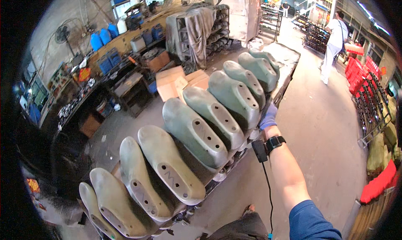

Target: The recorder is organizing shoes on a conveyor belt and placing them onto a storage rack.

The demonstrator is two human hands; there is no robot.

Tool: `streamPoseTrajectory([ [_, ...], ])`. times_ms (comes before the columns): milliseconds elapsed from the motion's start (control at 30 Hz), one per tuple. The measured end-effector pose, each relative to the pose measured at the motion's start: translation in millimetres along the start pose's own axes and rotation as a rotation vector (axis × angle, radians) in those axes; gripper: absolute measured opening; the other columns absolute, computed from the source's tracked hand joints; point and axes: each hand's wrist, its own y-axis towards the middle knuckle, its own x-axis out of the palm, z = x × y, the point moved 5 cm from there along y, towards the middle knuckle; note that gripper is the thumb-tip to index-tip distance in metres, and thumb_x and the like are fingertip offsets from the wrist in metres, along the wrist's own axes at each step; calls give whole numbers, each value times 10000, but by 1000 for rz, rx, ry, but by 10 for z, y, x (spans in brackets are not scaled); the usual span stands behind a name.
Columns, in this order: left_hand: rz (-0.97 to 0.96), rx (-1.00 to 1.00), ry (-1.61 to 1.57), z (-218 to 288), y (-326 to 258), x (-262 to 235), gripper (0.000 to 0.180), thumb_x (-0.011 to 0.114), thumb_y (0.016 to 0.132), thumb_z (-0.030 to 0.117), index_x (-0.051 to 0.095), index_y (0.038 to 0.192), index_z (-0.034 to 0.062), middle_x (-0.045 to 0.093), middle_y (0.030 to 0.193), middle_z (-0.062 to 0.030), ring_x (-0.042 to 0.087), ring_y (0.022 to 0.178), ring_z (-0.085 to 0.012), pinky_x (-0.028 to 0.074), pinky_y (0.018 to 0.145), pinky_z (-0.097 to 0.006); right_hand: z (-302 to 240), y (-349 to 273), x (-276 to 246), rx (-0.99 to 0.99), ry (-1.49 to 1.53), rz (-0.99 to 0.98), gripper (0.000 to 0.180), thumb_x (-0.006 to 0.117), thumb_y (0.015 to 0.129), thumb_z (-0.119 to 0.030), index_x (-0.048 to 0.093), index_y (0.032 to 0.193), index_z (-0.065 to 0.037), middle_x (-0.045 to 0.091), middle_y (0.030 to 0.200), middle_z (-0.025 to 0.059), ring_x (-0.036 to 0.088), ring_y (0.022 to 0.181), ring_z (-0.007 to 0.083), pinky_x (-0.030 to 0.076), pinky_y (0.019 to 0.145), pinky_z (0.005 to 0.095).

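Here r. hand [268, 117] grips rack [234, 158] w/ grey shoe lasts [193, 132].

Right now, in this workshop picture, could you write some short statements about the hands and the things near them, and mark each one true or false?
1. The right hand wears a blue glove and reaches to the edge of the rack. True.
2. The grey-green shoe lasts lie in a row on the rack. True.
3. The left hand holds one last above the floor. False: no left hand is visible.
4. The right wrist is bare. False: a black wrist device with a hanging cable sits on it.
5. A person in white walks away at the upper right. True.
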Motion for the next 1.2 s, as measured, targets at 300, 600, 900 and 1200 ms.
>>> streamPoseTrajectory([
  [300, 79, -41, 28, 213, -1103, 2789, 420, 524, 893, 182, 500, 1173, -131, 532, 1207, -207, 530, 1075, -286, 409, 932, -374, -617, 938, 450, 128, 396, -779, 649, 326, 900, -580, 390, 1320, -89, 473, 1283, 98, 451, 1176, 227, 373, 998, 385],
  [600, 31, -122, 3, 164, -1719, 5638, 438, 522, 898, 220, 505, 1182, -113, 543, 1201, -178, 528, 1074, -267, 385, 950, -367, -349, 2880, 1162, 435, 838, -460, 410, 406, 944, -395, 502, 1176, -71, 555, 1093, 63, 550, 953, 222, 451, 877, 350],
  [900, -124, -281, -154, -215, -1739, 8326, 434, 542, 889, 271, 533, 1177, -53, 565, 1156, -149, 525, 1050, -254, 417, 922, -395, 836, 6792, 1715, 109, 373, -306, 475, 326, 949, -405, 493, 1250, -79, 552, 1215, 96, 545, 1048, 281, 422, 943, 387],
  [1200, -99, -73, -171, 480, -2446, 12209, 271, 636, 824, 187, 626, 1009, -10, 613, 1004, -101, 575, 870, -224, 480, 708, -332, 485, 9016, 2029, 178, 320, -651, 446, 482, 893, -489, 586, 1089, -102, 619, 945, 44, 575, 786, 174, 481, 705, 313],
])
